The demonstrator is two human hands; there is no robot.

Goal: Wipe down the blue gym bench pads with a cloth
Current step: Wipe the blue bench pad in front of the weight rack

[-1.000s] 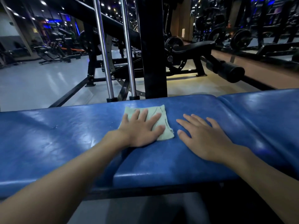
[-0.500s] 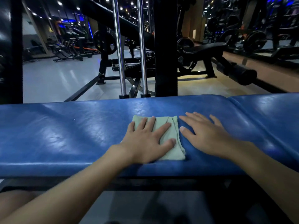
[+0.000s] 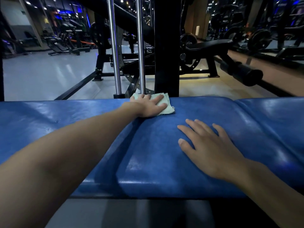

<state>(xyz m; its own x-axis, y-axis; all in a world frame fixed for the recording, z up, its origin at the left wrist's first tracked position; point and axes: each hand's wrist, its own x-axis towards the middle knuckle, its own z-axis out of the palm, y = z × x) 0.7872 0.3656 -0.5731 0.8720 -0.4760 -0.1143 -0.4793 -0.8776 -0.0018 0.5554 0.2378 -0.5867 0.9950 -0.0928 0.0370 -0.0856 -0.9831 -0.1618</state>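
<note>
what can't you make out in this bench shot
Head view:
Cloth: mostly under the left hand; far end out of sight past the far edge of the bench pads.
Pad ends: cut off by the left and right frame edges.
Under the pads: lost in shadow.

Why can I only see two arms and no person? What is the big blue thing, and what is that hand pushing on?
The camera sits on the person's head and looks down, so you see only their own arms reaching out in front. There is just this one view. The big blue thing is a padded gym bench. The left hand lies flat on a pale green cloth at the bench's far edge and presses it down to wipe. The right hand rests flat on the bench, nearer to us, and holds nothing. Behind the bench stand shiny metal poles that belong to another gym machine.
</note>
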